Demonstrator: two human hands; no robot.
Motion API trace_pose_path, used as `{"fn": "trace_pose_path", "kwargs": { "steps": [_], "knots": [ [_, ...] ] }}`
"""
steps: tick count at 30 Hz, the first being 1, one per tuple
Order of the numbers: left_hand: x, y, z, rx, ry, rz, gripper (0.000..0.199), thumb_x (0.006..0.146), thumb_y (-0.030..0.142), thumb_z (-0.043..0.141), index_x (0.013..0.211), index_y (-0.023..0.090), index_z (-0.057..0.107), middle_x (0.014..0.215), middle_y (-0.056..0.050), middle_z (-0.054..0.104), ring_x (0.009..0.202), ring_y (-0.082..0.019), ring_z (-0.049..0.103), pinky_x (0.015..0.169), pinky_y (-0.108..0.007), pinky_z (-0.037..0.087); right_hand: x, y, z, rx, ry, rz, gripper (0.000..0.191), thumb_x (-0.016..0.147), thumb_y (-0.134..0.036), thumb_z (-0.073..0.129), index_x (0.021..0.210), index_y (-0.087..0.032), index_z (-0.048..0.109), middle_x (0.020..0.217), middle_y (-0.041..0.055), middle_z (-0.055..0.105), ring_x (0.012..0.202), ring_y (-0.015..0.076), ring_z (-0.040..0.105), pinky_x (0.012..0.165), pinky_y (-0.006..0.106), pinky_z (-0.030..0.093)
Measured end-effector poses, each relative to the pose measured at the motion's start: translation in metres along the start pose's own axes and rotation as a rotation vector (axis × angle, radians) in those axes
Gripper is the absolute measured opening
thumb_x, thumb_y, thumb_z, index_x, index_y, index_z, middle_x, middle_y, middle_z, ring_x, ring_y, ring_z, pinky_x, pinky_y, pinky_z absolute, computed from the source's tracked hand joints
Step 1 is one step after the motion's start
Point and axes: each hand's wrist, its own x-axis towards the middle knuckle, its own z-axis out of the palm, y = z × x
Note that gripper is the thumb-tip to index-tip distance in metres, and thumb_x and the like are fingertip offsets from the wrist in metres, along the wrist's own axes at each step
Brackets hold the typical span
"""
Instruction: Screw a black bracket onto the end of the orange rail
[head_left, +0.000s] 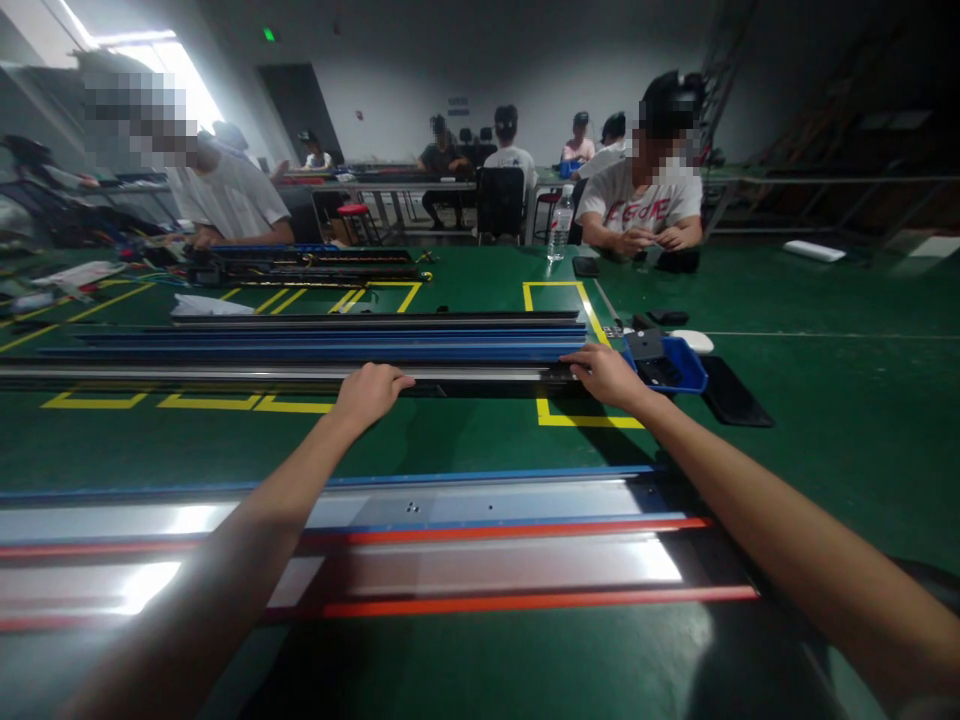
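Observation:
A long dark metal rail (480, 376) with a pale strip lies across the green table at the near side of a stack of long blue and black rails (315, 342). My left hand (369, 393) is closed on this near rail at about its middle, thumb and fingers pinching its edge. At its right end, my right hand (609, 376) grips the same rail, with the index finger reaching over the top. Closer to me lie two wide silver channels, one with blue edges (480, 503) and one with red edges (495, 567), below my forearms.
Right of my right hand stands a blue bin (688, 366) with dark parts, beside a black pad (731, 392). A water bottle (557, 230) and a phone (586, 267) are farther back. Yellow tape (592, 421) marks the table (847, 430). Co-workers sit opposite.

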Motion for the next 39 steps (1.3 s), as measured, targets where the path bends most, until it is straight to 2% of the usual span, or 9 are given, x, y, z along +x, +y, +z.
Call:
{"fn": "trace_pose_path", "kwargs": {
  "steps": [2,5,10,18,24,35,39],
  "knots": [
    [0.0,-0.001,0.0,-0.004,-0.002,0.001,0.045,0.099,0.048,0.041,0.111,0.024,0.077,0.111,-0.014,0.076,0.106,-0.032,0.069,0.087,-0.037,0.051,0.001,0.001,0.0,0.011,-0.021,0.004,0.04,0.096,-0.018,0.048,0.13,-0.018,0.07,0.123,0.0102,0.071,0.111,0.0269,0.064,0.098,0.034,0.048],
    [0.0,-0.001,-0.001,-0.006,-0.014,0.011,0.043,0.098,0.047,0.043,0.11,0.023,0.077,0.109,-0.014,0.076,0.104,-0.033,0.069,0.086,-0.037,0.051,0.003,0.002,0.0,0.009,-0.04,0.037,0.043,0.095,-0.013,0.048,0.131,-0.018,0.07,0.122,0.0093,0.074,0.111,0.0273,0.067,0.098,0.034,0.049],
    [0.002,-0.003,-0.001,0.005,-0.036,0.023,0.041,0.098,0.044,0.044,0.111,0.022,0.077,0.108,-0.015,0.076,0.105,-0.032,0.069,0.087,-0.036,0.051,0.004,0.002,0.0,-0.024,-0.065,0.093,0.04,0.094,-0.012,0.051,0.129,-0.017,0.072,0.114,0.0128,0.076,0.104,0.029,0.071,0.095,0.035,0.052],
    [0.007,-0.008,-0.003,0.024,-0.093,0.067,0.04,0.097,0.044,0.047,0.107,0.021,0.078,0.105,-0.015,0.077,0.103,-0.031,0.071,0.085,-0.032,0.05,0.004,0.003,-0.007,-0.042,-0.12,0.101,0.036,0.093,-0.012,0.056,0.124,-0.017,0.075,0.107,0.0123,0.078,0.098,0.0258,0.073,0.087,0.028,0.052],
    [0.007,-0.009,-0.005,0.035,-0.136,0.095,0.041,0.097,0.044,0.048,0.106,0.019,0.078,0.105,-0.016,0.077,0.103,-0.031,0.07,0.082,-0.032,0.049,0.003,0.003,-0.01,-0.039,-0.157,0.097,0.037,0.092,-0.012,0.058,0.124,-0.018,0.075,0.105,0.0127,0.079,0.096,0.0259,0.073,0.083,0.027,0.051],
    [0.003,-0.009,-0.01,0.054,-0.216,0.101,0.042,0.095,0.048,0.047,0.102,0.02,0.078,0.101,-0.015,0.077,0.101,-0.031,0.07,0.077,-0.031,0.047,0.003,0.003,-0.015,-0.032,-0.191,0.1,0.036,0.091,-0.013,0.058,0.121,-0.02,0.076,0.108,0.0112,0.078,0.096,0.0263,0.072,0.084,0.028,0.051],
    [0.0,-0.006,-0.011,0.059,-0.238,0.12,0.041,0.095,0.047,0.047,0.093,0.021,0.078,0.092,-0.014,0.077,0.098,-0.031,0.07,0.076,-0.031,0.047,0.002,0.004,-0.017,-0.027,-0.205,0.098,0.035,0.091,-0.012,0.06,0.12,-0.019,0.077,0.108,0.0118,0.078,0.093,0.0261,0.072,0.084,0.029,0.051]
  ]
}}
